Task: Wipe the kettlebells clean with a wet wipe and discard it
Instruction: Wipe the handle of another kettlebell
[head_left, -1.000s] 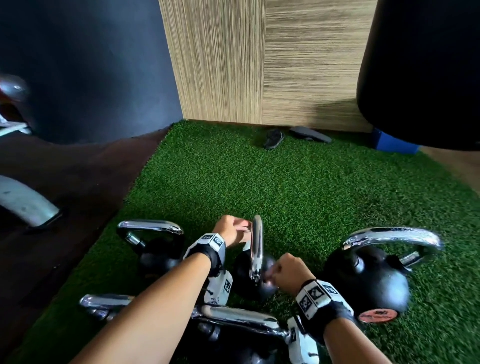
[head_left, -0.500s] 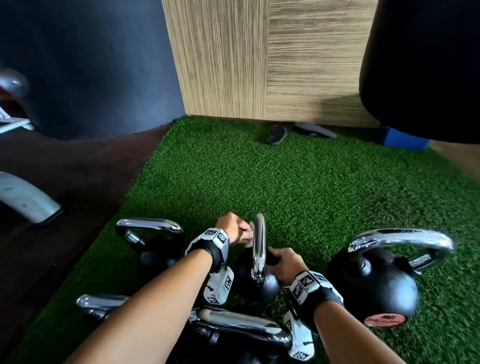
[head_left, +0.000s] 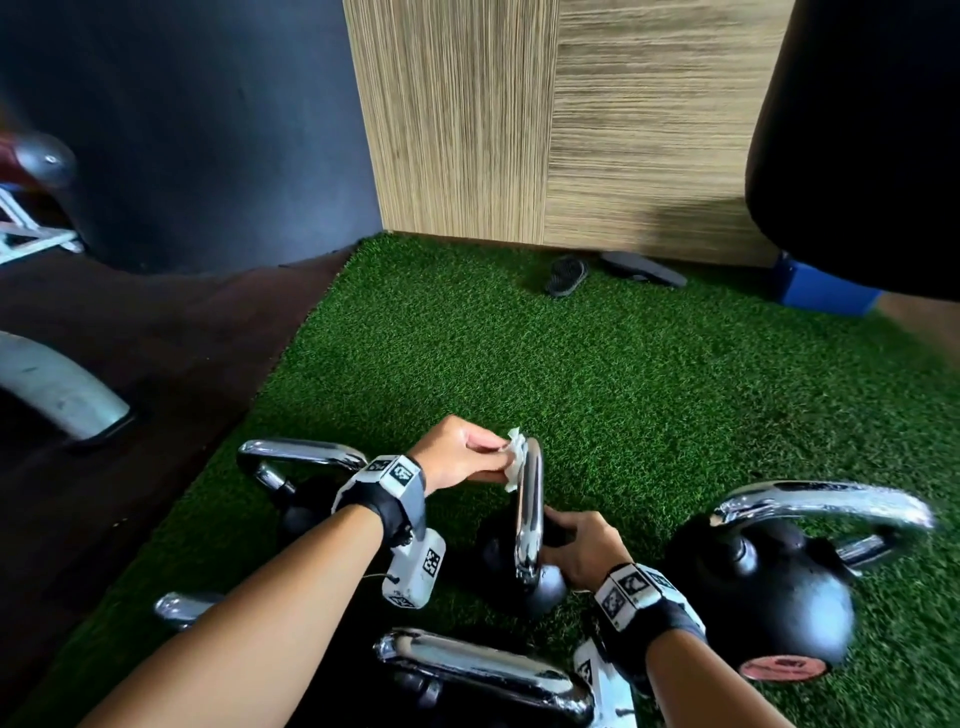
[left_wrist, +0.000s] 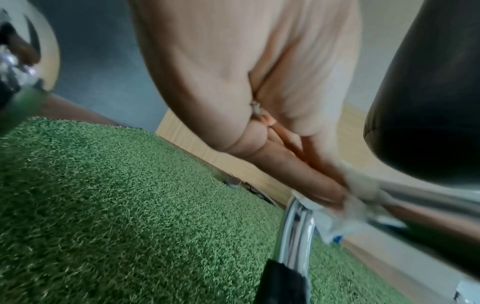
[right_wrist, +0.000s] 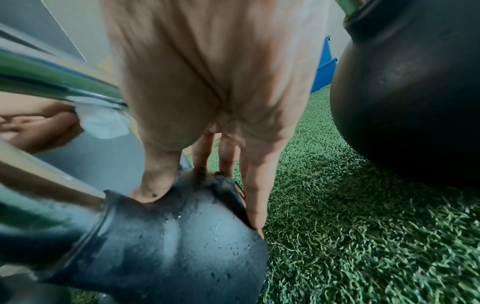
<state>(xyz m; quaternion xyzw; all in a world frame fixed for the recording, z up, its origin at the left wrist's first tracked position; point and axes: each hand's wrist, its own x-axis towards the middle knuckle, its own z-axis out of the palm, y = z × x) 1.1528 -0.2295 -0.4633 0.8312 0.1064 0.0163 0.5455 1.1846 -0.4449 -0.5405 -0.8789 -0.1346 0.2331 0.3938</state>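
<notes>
The left hand (head_left: 457, 457) has come up to the top of the chrome handle (head_left: 529, 509), pinching a wet wipe (head_left: 514, 460) against it between thumb and fingers; a second ago it sat lower on the handle and the wipe was hidden behind it. The right hand (head_left: 582, 545) has shifted off the handle's near side and now rests on the black ball of the same kettlebell (head_left: 524, 577), thumb and fingers spread over its shoulder, steadying it rather than gripping. Droplets on the ball in the right wrist view suggest it has already been wiped, so the handle looks like the part now in hand. To the right of the right hand stands a bigger kettlebell (head_left: 769, 603); left of the left hand another (head_left: 301, 488), and one nearer the body (head_left: 483, 670), all on the turf (head_left: 623, 395). These likely remain, and the wipe is not yet discarded.
</notes>
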